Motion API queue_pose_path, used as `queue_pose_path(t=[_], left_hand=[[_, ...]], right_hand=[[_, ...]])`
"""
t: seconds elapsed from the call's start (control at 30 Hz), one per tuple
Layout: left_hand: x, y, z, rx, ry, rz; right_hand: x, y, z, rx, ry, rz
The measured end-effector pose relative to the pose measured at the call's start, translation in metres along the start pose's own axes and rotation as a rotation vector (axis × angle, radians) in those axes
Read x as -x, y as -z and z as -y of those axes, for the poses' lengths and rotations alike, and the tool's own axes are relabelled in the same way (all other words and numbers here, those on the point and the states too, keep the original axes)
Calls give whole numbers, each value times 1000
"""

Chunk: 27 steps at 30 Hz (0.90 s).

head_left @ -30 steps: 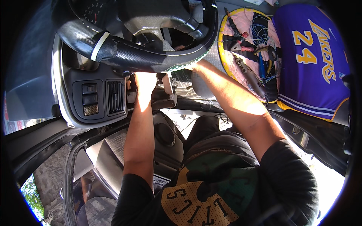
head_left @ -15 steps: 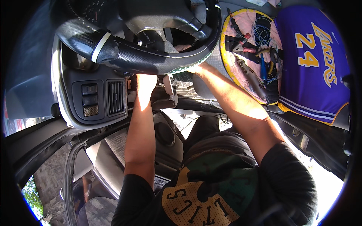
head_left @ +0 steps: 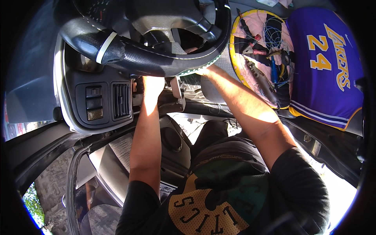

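Observation:
Both my arms reach under the black steering wheel (head_left: pixel 156 64), which has white stitching and pale bands. My left hand (head_left: pixel 154 84) goes beneath the lower rim, beside the opened dashboard underside; its fingers are hidden by the wheel. Farther right, my right hand (head_left: pixel 205 71) passes below the rim. A small part of it shows through the gap between the spokes, but its fingers and anything in them cannot be made out. Between the two wrists hangs a pale trim piece (head_left: pixel 177 88) next to dark brackets.
A round yellow-rimmed pink mat (head_left: pixel 237 64) at the right carries pliers, a blue screwdriver (head_left: pixel 273 70), a brown-grey handheld tool (head_left: pixel 263 83) and coiled wire (head_left: pixel 273 31). Beside it lies a purple jersey (head_left: pixel 325 66). An air vent (head_left: pixel 121 100) and switch panel (head_left: pixel 93 102) are at the left.
The view has shifted very slightly. Both hands stay under the wheel, with almost no visible movement of the arms.

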<state>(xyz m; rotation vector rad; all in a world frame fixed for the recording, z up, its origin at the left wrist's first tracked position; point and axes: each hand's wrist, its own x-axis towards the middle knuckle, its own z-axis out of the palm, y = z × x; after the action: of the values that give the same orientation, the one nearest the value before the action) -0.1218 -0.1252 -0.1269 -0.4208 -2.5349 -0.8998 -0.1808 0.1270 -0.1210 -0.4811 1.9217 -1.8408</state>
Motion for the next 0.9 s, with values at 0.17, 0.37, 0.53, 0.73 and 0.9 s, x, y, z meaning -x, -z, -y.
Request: queue_pose_path(t=[0.17, 0.37, 0.53, 0.73, 0.9], left_hand=[[3, 9, -3, -148, -20, 15], [-17, 1, -32, -95, 33, -29], [-4, 3, 3, -48, -18, -21], [-10, -2, -12, -151, -61, -13], [-8, 5, -2, 59, 55, 13]], right_hand=[[22, -8, 25, 140, 103, -210], [23, 6, 13, 363, 131, -89], [31, 5, 35, 354, 192, -48], [32, 7, 29, 358, 242, -27], [24, -1, 23, 270, 274, -131]])
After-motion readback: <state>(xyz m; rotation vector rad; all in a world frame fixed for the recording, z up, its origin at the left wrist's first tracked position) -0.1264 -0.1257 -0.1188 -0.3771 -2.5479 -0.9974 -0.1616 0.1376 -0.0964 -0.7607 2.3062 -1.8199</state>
